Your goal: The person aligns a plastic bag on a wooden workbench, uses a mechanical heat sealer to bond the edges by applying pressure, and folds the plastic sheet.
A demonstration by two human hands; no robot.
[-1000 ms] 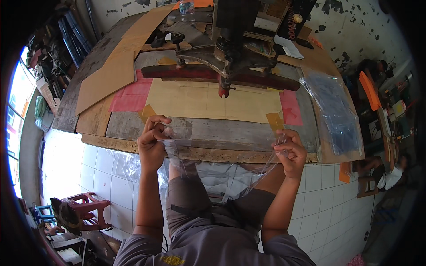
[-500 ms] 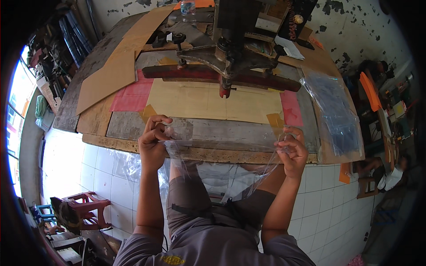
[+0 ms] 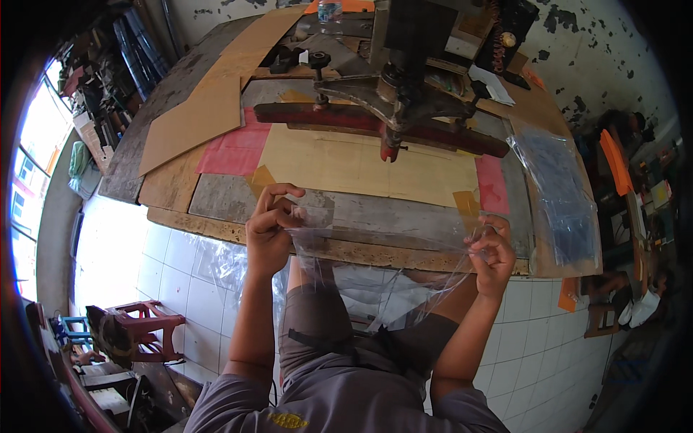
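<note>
A clear plastic sheet is stretched between my hands at the front edge of the worktable, its lower part hanging over my lap. My left hand pinches its left corner, and my right hand pinches the right one. Beyond the sheet lies a pale yellow board, with pink pieces at its ends and brown tape near its front corners. Above that board stands a press head with a long dark-red bar.
A stack of clear plastic sheets lies on the table's right side. Brown cardboard covers the left. A plastic bottle stands at the back. A red stool is on the tiled floor at left. Another person sits at the far right.
The whole view has shifted slightly, so the table and my hands appear farther right. Both hands keep their pinch on the plastic sheet.
</note>
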